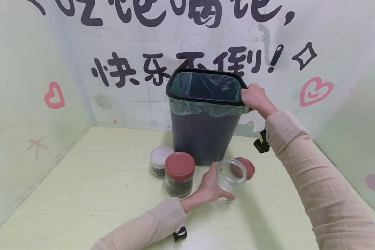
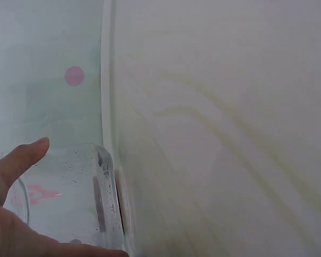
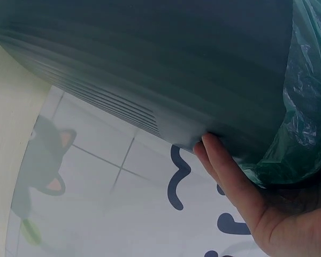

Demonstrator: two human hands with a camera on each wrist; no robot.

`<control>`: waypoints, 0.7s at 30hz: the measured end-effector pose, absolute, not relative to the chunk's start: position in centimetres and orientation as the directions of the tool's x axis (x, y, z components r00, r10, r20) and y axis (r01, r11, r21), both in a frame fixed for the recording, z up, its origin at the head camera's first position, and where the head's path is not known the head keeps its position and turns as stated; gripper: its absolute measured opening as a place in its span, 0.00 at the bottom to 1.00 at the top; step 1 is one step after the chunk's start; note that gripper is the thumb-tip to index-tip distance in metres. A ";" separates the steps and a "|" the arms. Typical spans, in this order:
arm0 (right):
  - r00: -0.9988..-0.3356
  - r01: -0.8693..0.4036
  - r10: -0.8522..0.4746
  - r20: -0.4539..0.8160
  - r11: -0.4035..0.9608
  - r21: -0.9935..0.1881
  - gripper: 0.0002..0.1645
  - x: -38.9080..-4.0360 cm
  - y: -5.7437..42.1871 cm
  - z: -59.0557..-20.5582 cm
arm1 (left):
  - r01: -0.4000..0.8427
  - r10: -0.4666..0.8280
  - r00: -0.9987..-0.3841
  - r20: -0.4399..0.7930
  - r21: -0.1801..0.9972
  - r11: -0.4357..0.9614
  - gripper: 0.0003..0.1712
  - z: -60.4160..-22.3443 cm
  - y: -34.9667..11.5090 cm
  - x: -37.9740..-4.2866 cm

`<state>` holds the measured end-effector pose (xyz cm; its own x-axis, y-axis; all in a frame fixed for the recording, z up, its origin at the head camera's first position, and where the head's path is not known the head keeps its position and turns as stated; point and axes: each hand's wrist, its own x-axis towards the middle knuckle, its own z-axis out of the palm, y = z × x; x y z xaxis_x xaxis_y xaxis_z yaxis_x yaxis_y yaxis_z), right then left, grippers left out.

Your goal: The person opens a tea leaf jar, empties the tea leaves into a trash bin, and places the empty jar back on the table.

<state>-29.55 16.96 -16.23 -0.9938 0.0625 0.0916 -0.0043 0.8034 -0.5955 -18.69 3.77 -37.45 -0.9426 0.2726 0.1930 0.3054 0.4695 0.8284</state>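
Note:
My left hand (image 1: 210,185) is spread round an uncapped clear glass jar (image 1: 232,185), thumb on its near side and fingers on its far side. Dark specks dot the glass of this jar (image 2: 75,182) in the left wrist view, its base close to the tabletop. With my right hand (image 1: 255,97) I grip the right rim of a dark trash can (image 1: 203,135). Long fingers of that hand (image 3: 232,184) lie along the can's outer wall in the right wrist view. A green translucent bag (image 1: 190,108) lines the can and folds over its rim.
Left of the can's foot stand a red-lidded jar (image 1: 179,173) with dark contents and a jar with a pale lid (image 1: 161,158). A loose red lid (image 1: 247,168) lies just behind the glass jar. Printed walls enclose the pale wooden table (image 1: 106,194) at back and sides.

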 end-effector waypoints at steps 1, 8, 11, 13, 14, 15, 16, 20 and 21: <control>-0.994 -0.004 0.063 0.092 0.804 -0.595 0.18 -29.6 17.0 -16.3 | 0.302 0.271 -0.944 0.190 0.831 0.468 0.55 -37.5 3.9 -18.8; -0.993 -0.011 0.063 0.102 0.798 -0.602 0.19 -29.5 16.9 -16.1 | 0.299 0.264 -0.945 0.191 0.832 0.467 0.55 -37.7 4.2 -19.2; -0.993 -0.005 0.066 0.094 0.789 -0.614 0.19 -29.6 17.0 -16.1 | 0.302 0.264 -0.945 0.194 0.827 0.475 0.55 -37.7 4.3 -19.3; -0.993 -0.006 0.066 0.096 0.794 -0.608 0.19 -29.7 17.0 -16.2 | 0.302 0.263 -0.945 0.193 0.822 0.483 0.55 -37.6 4.4 -19.4; -0.993 -0.005 0.066 0.095 0.794 -0.608 0.19 -29.6 17.0 -16.2 | 0.302 0.262 -0.946 0.193 0.819 0.487 0.55 -37.6 4.4 -19.5; -0.993 -0.004 0.067 0.092 0.791 -0.612 0.19 -29.7 17.0 -16.2 | 0.304 0.260 -0.946 0.195 0.817 0.491 0.56 -37.6 4.4 -19.5; -0.993 -0.004 0.067 0.093 0.793 -0.610 0.18 -29.6 17.0 -16.2 | 0.306 0.261 -0.945 0.197 0.816 0.490 0.56 -37.6 4.4 -19.6; -0.993 0.003 0.073 0.089 0.788 -0.616 0.18 -29.6 16.9 -16.2 | 0.295 0.251 -0.949 0.189 0.813 0.502 0.56 -37.6 4.7 -19.8; -0.993 0.003 0.075 0.090 0.787 -0.617 0.18 -29.7 17.0 -16.3 | 0.294 0.248 -0.950 0.190 0.812 0.504 0.56 -37.6 4.8 -19.8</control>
<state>-29.70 17.00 -16.26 -0.9931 0.0746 0.0903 0.0031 0.7873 -0.6166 -19.82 4.76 -37.58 -0.9500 0.2477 0.1899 0.2938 0.5040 0.8122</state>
